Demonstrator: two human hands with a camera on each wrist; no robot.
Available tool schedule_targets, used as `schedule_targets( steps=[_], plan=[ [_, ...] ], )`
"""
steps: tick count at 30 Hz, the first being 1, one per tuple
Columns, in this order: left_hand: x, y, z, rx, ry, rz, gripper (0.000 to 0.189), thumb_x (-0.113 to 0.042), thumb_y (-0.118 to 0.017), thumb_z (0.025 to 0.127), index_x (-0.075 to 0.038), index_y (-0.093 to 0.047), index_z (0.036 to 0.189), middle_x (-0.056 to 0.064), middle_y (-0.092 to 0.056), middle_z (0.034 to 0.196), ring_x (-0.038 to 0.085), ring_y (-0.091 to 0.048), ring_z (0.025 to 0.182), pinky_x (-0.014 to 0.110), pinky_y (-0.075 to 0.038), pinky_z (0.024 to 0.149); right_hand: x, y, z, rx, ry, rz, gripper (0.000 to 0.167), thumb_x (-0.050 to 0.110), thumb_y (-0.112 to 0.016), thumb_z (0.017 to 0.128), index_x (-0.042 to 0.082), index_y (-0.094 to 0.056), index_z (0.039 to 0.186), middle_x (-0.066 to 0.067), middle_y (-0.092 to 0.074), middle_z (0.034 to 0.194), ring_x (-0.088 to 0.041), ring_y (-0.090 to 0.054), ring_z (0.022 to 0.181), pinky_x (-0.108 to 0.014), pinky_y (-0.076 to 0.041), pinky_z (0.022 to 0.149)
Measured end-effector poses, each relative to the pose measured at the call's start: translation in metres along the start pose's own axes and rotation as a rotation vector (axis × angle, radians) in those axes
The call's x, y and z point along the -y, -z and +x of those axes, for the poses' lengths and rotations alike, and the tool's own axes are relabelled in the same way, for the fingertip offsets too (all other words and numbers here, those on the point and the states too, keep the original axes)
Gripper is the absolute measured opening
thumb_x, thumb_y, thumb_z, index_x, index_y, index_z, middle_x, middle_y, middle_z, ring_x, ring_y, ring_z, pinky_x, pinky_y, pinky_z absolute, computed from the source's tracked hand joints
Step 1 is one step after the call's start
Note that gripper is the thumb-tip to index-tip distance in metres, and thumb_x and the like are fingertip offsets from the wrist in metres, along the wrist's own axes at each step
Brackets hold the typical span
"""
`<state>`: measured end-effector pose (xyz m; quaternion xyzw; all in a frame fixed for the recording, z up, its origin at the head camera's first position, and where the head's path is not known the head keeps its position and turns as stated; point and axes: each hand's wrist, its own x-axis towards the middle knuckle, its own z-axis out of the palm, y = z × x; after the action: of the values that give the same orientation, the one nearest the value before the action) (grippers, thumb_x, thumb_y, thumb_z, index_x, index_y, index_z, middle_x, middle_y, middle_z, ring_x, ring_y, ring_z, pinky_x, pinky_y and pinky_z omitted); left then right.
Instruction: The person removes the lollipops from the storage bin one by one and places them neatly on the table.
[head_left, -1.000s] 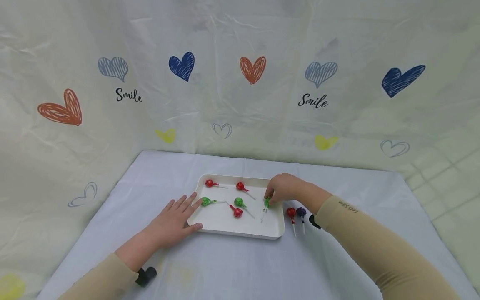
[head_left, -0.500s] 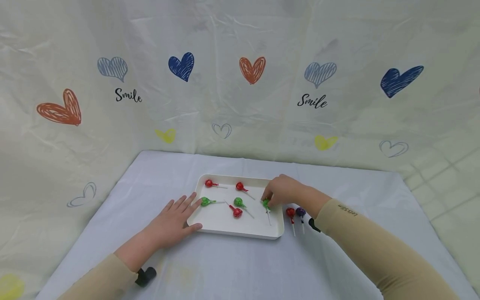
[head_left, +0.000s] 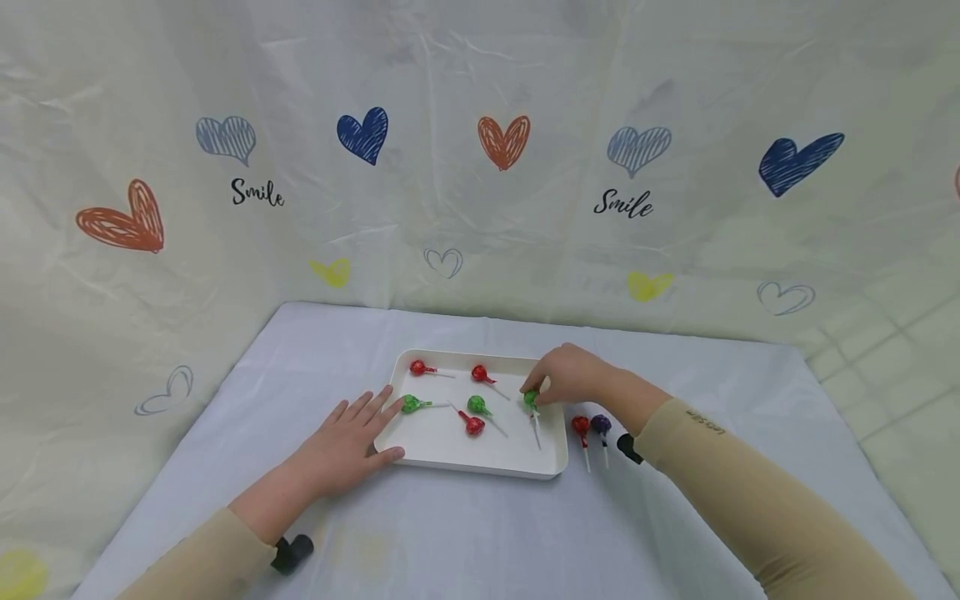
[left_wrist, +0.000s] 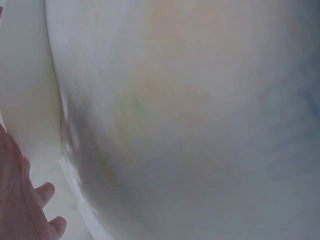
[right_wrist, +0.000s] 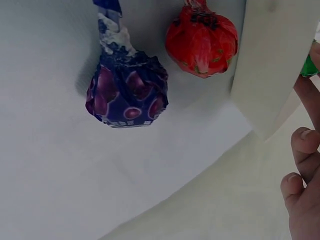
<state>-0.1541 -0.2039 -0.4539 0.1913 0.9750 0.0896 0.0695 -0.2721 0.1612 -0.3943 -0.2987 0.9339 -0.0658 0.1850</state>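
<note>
My right hand (head_left: 567,375) pinches the wrapped head of a green lollipop (head_left: 531,399) at the right end of a white tray (head_left: 450,463). Its white stick points toward me. In the right wrist view, only a sliver of green wrapper (right_wrist: 309,68) shows by the fingers of that hand (right_wrist: 306,170). My left hand (head_left: 341,450) lies with fingers spread on the left rim, fingertips close to another green lollipop (head_left: 412,403). A third green lollipop (head_left: 477,406) lies mid-tray near a red lollipop (head_left: 474,426). Two more red ones lie along the back.
Just right of the tray, a red lollipop (head_left: 581,427) and a purple lollipop (head_left: 602,426) lie side by side on the white tablecloth (head_left: 450,533). Behind the table hangs a pale sheet (head_left: 555,250) printed with hearts.
The green lollipop in my right hand has turned slightly, its stick end swinging right. The right hand has shifted a little; the left hand has stayed put.
</note>
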Motion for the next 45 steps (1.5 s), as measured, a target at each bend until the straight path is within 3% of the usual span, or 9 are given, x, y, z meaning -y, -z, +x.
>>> schedule_targets(
  steps=[7, 15, 24, 33, 45],
  plan=[
    [-0.001, -0.002, 0.002, -0.001, 0.0, 0.007, 0.083, -0.068, -0.046, 0.094, -0.025, -0.022, 0.16, 0.002, -0.012, 0.166, 0.034, -0.015, 0.15, 0.06, -0.011, 0.118, -0.008, 0.01, -0.013, -0.059, 0.024, 0.057, 0.026, 0.027, -0.078, 0.087, 0.026, -0.077, 0.113, 0.016, -0.071, 0.101, -0.017, -0.064, 0.102, -0.036, -0.052, 0.088],
    [-0.004, 0.002, 0.002, 0.007, 0.003, 0.012, 0.083, -0.068, -0.046, 0.094, -0.022, -0.023, 0.159, 0.004, -0.014, 0.166, 0.035, -0.016, 0.15, 0.06, -0.014, 0.118, -0.022, 0.016, -0.04, -0.098, -0.016, 0.104, 0.028, 0.024, -0.077, 0.088, 0.026, -0.076, 0.116, 0.012, -0.072, 0.106, -0.019, -0.065, 0.105, -0.037, -0.054, 0.087],
    [-0.004, 0.002, 0.001, 0.015, 0.01, 0.009, 0.084, -0.068, -0.046, 0.094, -0.023, -0.023, 0.159, 0.004, -0.013, 0.166, 0.036, -0.015, 0.15, 0.06, -0.012, 0.118, -0.051, 0.006, -0.079, -0.106, -0.075, 0.163, 0.027, 0.022, -0.076, 0.088, 0.024, -0.077, 0.115, 0.006, -0.072, 0.114, -0.027, -0.063, 0.113, -0.042, -0.054, 0.087],
    [-0.004, 0.003, -0.001, -0.005, -0.005, -0.009, 0.082, -0.064, -0.05, 0.094, -0.02, -0.025, 0.159, 0.006, -0.016, 0.166, 0.038, -0.018, 0.149, 0.061, -0.013, 0.117, -0.075, -0.01, -0.112, -0.093, -0.139, 0.182, 0.025, 0.023, -0.077, 0.087, 0.023, -0.078, 0.112, 0.004, -0.073, 0.111, -0.028, -0.064, 0.111, -0.046, -0.055, 0.087],
    [-0.004, 0.002, -0.002, -0.006, -0.007, -0.01, 0.083, -0.067, -0.048, 0.094, -0.021, -0.025, 0.159, 0.006, -0.016, 0.166, 0.038, -0.018, 0.149, 0.061, -0.013, 0.117, -0.087, -0.023, -0.109, -0.049, -0.171, 0.219, 0.025, 0.02, -0.076, 0.088, 0.022, -0.077, 0.113, 0.002, -0.071, 0.111, -0.028, -0.061, 0.111, -0.049, -0.054, 0.09]
  ],
)
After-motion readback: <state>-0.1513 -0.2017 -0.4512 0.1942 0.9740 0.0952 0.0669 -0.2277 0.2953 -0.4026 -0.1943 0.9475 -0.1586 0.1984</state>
